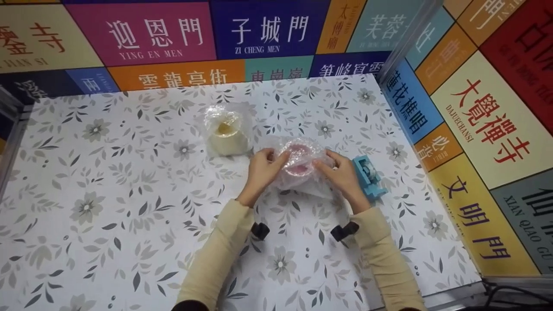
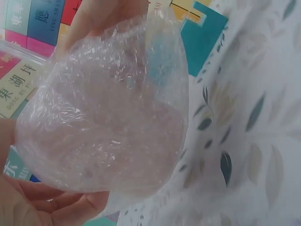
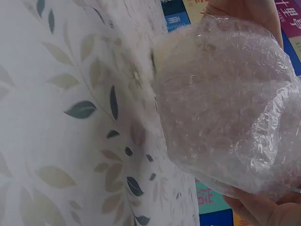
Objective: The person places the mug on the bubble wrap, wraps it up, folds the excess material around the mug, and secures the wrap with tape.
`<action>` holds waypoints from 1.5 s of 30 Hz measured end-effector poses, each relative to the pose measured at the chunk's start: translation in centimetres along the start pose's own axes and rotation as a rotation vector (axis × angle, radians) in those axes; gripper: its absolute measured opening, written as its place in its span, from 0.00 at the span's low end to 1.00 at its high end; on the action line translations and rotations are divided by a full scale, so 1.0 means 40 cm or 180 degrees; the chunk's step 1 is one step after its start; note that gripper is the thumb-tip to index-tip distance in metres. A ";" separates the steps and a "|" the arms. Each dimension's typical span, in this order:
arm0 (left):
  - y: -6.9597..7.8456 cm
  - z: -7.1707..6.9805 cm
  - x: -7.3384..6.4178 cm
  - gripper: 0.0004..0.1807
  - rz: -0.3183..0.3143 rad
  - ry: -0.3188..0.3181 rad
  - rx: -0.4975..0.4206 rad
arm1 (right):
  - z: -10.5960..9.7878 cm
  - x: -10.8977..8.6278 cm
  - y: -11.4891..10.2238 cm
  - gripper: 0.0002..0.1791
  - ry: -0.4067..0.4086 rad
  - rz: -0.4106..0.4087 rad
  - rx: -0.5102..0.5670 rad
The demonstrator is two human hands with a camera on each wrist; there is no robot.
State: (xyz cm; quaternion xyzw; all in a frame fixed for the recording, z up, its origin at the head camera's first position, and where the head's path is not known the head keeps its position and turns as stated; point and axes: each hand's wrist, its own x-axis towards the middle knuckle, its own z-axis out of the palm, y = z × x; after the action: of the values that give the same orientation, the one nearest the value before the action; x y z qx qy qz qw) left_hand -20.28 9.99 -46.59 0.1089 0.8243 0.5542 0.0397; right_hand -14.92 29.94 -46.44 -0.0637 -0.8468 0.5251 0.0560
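Note:
A round pink item in clear bubble wrap [image 1: 298, 160] is held between both hands, close over the table. My left hand [image 1: 264, 169] grips its left side, with the thumb on top; my right hand [image 1: 341, 172] pinches the wrap on the right. In the left wrist view, the crinkled bubble wrap [image 2: 108, 113] covers the item, with left-hand fingers [image 2: 70, 207] at its lower edge. The right wrist view shows the bundle [image 3: 225, 103] from the other side, with right-hand fingers [image 3: 263, 207] beneath it. The wrap blurs the item's exact shape.
A cream-coloured, cup-like item in bubble wrap [image 1: 229, 136] stands just behind and left of the hands. Beside the right wrist sits a teal tape dispenser [image 1: 369, 177]. Colourful printed panels [image 1: 160, 39] rise along the back and right edges of the floral-covered table [image 1: 142, 207].

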 end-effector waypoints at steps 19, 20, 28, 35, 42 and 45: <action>0.023 0.086 0.203 0.28 -0.0818 0.0311 0.0216 | -0.019 0.211 0.047 0.24 0.0200 0.0442 0.0185; 0.022 0.090 0.208 0.28 -0.0850 0.0339 0.0231 | -0.015 0.219 0.052 0.23 0.0217 0.0482 0.0203; -0.005 0.113 0.238 0.28 -0.1020 0.0366 0.0214 | 0.001 0.255 0.086 0.22 0.0170 0.0668 0.0425; -0.022 0.116 0.243 0.27 -0.1021 0.0412 0.0168 | 0.018 0.264 0.101 0.21 0.0231 0.0639 0.0396; -0.021 0.119 0.235 0.26 -0.0879 0.0467 0.0024 | 0.014 0.256 0.091 0.32 0.0144 0.0817 0.0483; -0.023 0.120 0.228 0.26 -0.0811 0.0509 0.0014 | 0.014 0.253 0.085 0.32 0.0122 0.0849 0.0475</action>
State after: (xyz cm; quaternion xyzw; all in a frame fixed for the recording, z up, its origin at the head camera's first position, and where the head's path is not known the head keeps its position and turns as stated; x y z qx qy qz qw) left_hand -28.40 16.04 -48.77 -0.0409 0.8332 0.5498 0.0437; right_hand -24.81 32.63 -49.44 -0.1812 -0.7883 0.5880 0.0064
